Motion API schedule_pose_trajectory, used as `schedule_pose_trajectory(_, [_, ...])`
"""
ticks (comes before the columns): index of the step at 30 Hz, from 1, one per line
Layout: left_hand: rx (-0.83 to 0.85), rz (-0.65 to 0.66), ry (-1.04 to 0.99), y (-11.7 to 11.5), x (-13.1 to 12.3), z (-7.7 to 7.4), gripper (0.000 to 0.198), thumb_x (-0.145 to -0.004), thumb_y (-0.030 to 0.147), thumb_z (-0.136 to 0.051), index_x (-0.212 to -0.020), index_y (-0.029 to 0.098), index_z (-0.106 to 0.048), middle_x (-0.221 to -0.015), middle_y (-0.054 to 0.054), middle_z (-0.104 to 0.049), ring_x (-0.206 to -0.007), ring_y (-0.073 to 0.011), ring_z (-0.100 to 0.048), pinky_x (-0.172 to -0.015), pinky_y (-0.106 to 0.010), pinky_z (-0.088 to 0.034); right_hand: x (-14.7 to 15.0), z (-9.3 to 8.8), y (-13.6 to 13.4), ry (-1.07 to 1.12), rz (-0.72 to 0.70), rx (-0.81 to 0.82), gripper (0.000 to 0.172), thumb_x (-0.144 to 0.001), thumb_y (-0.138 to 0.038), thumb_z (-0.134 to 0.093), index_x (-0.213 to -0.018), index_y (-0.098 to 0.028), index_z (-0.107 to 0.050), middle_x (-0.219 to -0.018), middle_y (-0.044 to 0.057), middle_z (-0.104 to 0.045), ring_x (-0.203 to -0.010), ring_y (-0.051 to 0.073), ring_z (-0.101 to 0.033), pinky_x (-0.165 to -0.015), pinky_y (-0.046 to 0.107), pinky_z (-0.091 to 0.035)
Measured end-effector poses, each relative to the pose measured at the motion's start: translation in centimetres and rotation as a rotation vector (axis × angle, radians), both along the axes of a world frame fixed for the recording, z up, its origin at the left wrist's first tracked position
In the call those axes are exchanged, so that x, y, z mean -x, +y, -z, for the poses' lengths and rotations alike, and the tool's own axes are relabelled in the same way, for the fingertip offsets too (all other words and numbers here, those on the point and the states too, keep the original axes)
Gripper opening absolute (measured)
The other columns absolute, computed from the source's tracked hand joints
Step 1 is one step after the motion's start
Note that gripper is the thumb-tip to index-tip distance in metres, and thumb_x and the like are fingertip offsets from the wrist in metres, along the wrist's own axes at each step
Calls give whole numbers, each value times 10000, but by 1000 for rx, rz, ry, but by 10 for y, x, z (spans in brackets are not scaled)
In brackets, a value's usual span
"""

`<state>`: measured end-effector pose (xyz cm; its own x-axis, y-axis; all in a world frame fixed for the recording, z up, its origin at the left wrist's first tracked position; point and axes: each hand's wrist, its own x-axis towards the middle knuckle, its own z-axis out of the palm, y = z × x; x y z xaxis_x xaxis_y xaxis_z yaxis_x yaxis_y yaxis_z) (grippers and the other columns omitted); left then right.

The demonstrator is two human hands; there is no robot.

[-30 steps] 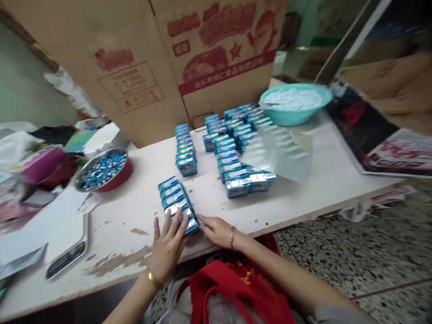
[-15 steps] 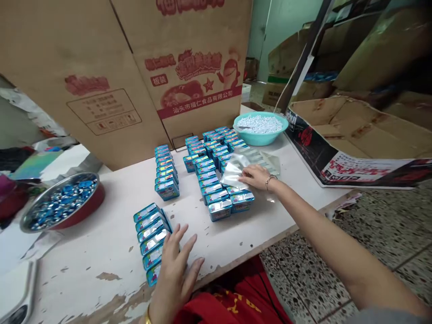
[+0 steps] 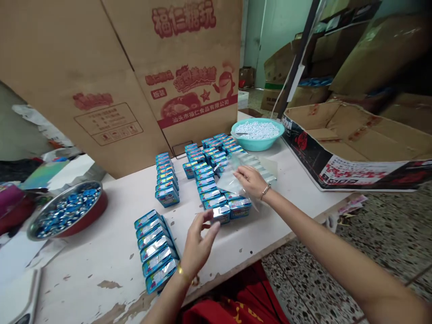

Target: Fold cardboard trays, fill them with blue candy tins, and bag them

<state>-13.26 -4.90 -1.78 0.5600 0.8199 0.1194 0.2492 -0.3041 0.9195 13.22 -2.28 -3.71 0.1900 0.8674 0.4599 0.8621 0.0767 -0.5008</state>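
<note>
My right hand is closed on the edge of a clear plastic bag, held over the middle rows of small blue boxes. Part of the bag hides several of those boxes. My left hand, thumb and fingers apart and curved, hovers over the table beside the front box of the middle group; whether its fingertips touch that box I cannot tell. Left of this hand a row of blue boxes stands on the white table.
A steel bowl of blue-wrapped pieces stands at the left. A turquoise basin of small white pieces sits at the back right, near an open carton. A large cardboard box rises behind the table. Another row of boxes stands nearby.
My left hand has moved right and forward, from the near-left row to the front of the middle group. My right hand has lifted the bag's edge slightly. The view has shifted a little.
</note>
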Motion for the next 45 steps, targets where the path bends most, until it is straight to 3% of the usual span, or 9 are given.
schedule_pose_trajectory(6, [509,-255,-335,25,-38,12,558,-664,482,-723,-1079,138,-577,-923,-74,-627,-721,-134,-617,-490,-177,-427,73,-10,-20,109,-124,-38,305,-937,-374,-355,-700,-217,-467,-726,33,-551,-749,176,-497,-707,285,-344])
schedule_pose_trajectory(10, [519,-248,-324,27,-38,21,385,-610,468,-742,-666,128,-569,-545,12,-555,-461,-59,-461,-419,-163,-304,97,9,-27,217,-154,-5,294,-925,-363,-357,-683,-223,-449,-695,16,-528,-708,166,-491,-668,279,-358])
schedule_pose_trajectory(14, [462,-319,-320,27,-27,25,442,-588,472,-755,-543,166,-439,-424,74,-415,-386,-31,-320,-401,-172,-228,96,25,-23,476,-166,5,331,-906,-450,-364,-660,-231,-393,-609,-29,-432,-602,141,-429,-586,258,-350])
schedule_pose_trajectory(21, [249,-398,-376,33,-20,17,378,-673,460,-699,-585,165,-480,-567,55,-456,-536,-60,-434,-531,-175,-387,87,18,-24,810,-93,-3,426,-836,-621,-415,-692,-221,-449,-628,-34,-447,-600,132,-442,-586,258,-403])
schedule_pose_trajectory(26, [304,-274,-507,30,-38,4,410,-610,431,-750,-583,149,-454,-991,-49,-615,-739,-107,-585,-641,-222,-489,119,12,-46,828,-243,114,715,-759,-572,-607,-1339,-225,-373,-1267,116,-525,-1052,214,-565,-821,347,-505])
schedule_pose_trajectory(31, [332,-168,-500,31,-40,-10,416,-588,370,-781,-550,140,-436,-1141,-112,-603,-908,-196,-622,-705,-296,-529,118,16,-60,849,-369,83,672,-805,-521,-592,-1395,-262,-404,-1403,87,-470,-1300,253,-427,-1073,451,-356])
schedule_pose_trajectory(34, [231,-152,-490,31,-37,-18,363,-635,345,-741,-554,146,-449,-1114,-120,-626,-974,-224,-614,-718,-294,-520,109,9,-65,820,-324,74,534,-850,-559,-514,-1288,-256,-554,-1343,65,-544,-1304,256,-426,-1122,488,-271])
schedule_pose_trajectory(39, [219,-219,-503,42,-21,-30,236,-617,257,-671,-565,149,-467,-1065,-84,-649,-885,-202,-640,-668,-270,-498,87,-13,-66,860,-311,90,597,-829,-648,-476,-1251,-242,-592,-1344,81,-541,-1208,262,-531,-1044,465,-399])
schedule_pose_trajectory(45, [89,-234,-373,45,5,-44,99,-631,227,-637,-620,149,-577,-855,-40,-673,-763,-149,-605,-670,-254,-476,104,-66,-68,482,-119,-264,479,-944,-426,-372,-1354,-206,-487,-1365,79,-521,-1288,237,-448,-1093,453,-344])
